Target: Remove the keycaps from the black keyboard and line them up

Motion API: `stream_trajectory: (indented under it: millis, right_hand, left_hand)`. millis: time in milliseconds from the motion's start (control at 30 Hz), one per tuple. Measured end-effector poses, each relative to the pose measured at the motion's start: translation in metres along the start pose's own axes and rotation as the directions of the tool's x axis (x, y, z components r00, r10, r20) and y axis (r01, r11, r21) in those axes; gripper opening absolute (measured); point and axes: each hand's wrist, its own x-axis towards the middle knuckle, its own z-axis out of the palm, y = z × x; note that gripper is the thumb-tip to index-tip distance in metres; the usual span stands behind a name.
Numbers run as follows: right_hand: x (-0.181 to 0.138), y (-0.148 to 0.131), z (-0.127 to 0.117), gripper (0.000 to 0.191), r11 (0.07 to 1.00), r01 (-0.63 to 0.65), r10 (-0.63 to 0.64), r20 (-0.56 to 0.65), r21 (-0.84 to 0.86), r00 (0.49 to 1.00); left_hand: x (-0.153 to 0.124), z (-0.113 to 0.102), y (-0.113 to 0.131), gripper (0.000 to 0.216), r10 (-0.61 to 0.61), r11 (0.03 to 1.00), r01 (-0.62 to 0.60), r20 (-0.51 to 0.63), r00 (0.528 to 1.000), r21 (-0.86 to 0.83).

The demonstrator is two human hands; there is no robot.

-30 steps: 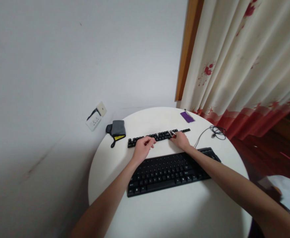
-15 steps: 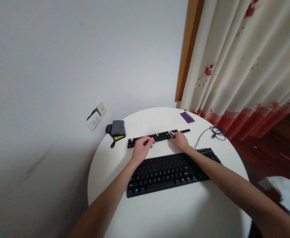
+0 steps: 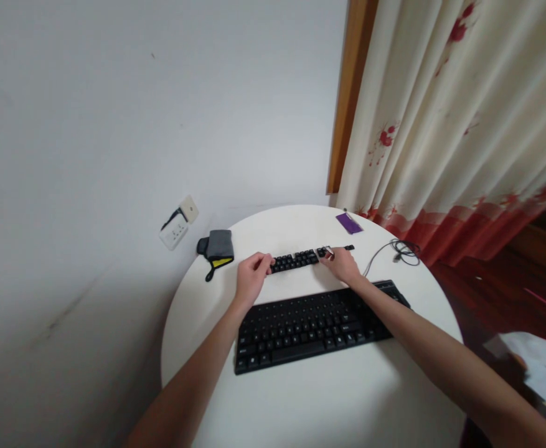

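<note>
Rows of loose black keycaps (image 3: 296, 260) lie across the white table behind a black keyboard (image 3: 296, 333). My left hand (image 3: 253, 274) is at the left end of these rows, its fingers curled together and covering some of the caps. Whatever is between those fingertips is hidden. Farther right, my right hand (image 3: 342, 266) is closed over the rows. A small shiny metal piece (image 3: 329, 251) shows at its fingertips, too small to identify. My right forearm passes over the right part of the keyboard.
On the round white table (image 3: 319, 398), a grey pouch with yellow lining (image 3: 220, 244) sits at the left. A purple card-like piece (image 3: 349, 223) lies at the back right, near a coiled cable (image 3: 406, 250). Wall and curtain (image 3: 422, 137) border the table.
My left hand has moved left along the keycap rows, uncovering their middle and covering the left end. My right hand stays near the same spot. The camera view has shifted slightly.
</note>
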Motion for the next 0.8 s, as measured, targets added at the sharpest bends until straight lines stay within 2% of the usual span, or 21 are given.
stream_trajectory:
  millis: [100,200,267,367,467,533,667,733,800]
  right_hand:
    - [-0.009,0.018,-0.029,0.024,0.999,0.01,-0.008,-0.066,0.038,0.998]
    - [-0.023,0.051,-0.058,0.026,0.998,-0.014,0.021,-0.123,0.058,0.992]
    - [-0.035,0.079,-0.073,0.027,0.997,-0.06,0.065,-0.132,0.037,0.989]
    - [-0.056,0.118,-0.084,0.027,0.992,-0.128,0.125,-0.12,-0.015,0.985]
    - [-0.077,0.142,-0.085,0.031,0.984,-0.173,0.172,-0.036,-0.047,0.984]
    - [-0.088,0.148,-0.083,0.033,0.984,-0.177,0.177,0.018,-0.037,0.984]
    - [-0.1,0.144,-0.079,0.034,0.982,-0.179,0.181,0.02,-0.063,0.983]
    - [-0.104,0.137,-0.076,0.034,0.981,-0.171,0.172,0.01,-0.092,0.985]
    - [-0.108,0.128,-0.073,0.033,0.985,-0.151,0.154,0.026,-0.087,0.988]
  left_hand:
    - [0.008,-0.012,0.002,0.029,-0.042,0.999,0.042,-0.036,0.998,-0.009]
    - [0.015,-0.024,0.007,0.029,-0.083,0.996,0.083,-0.002,0.997,0.018]
    - [0.015,-0.028,0.013,0.03,-0.086,0.996,0.084,0.063,0.994,0.044]
    - [0.001,-0.026,0.024,0.032,-0.058,0.992,0.029,0.231,0.971,0.126]
    - [-0.028,-0.016,0.034,0.031,-0.063,0.948,-0.077,0.42,0.905,0.308]
    - [-0.05,-0.009,0.036,0.034,-0.042,0.9,-0.185,0.501,0.864,0.396]
    - [-0.077,-0.003,0.026,0.065,-0.053,0.79,-0.373,0.661,0.748,0.486]
    - [-0.081,-0.007,0.019,0.081,-0.098,0.756,-0.403,0.699,0.708,0.515]
    - [-0.08,-0.016,0.013,0.088,-0.141,0.747,-0.399,0.714,0.686,0.532]
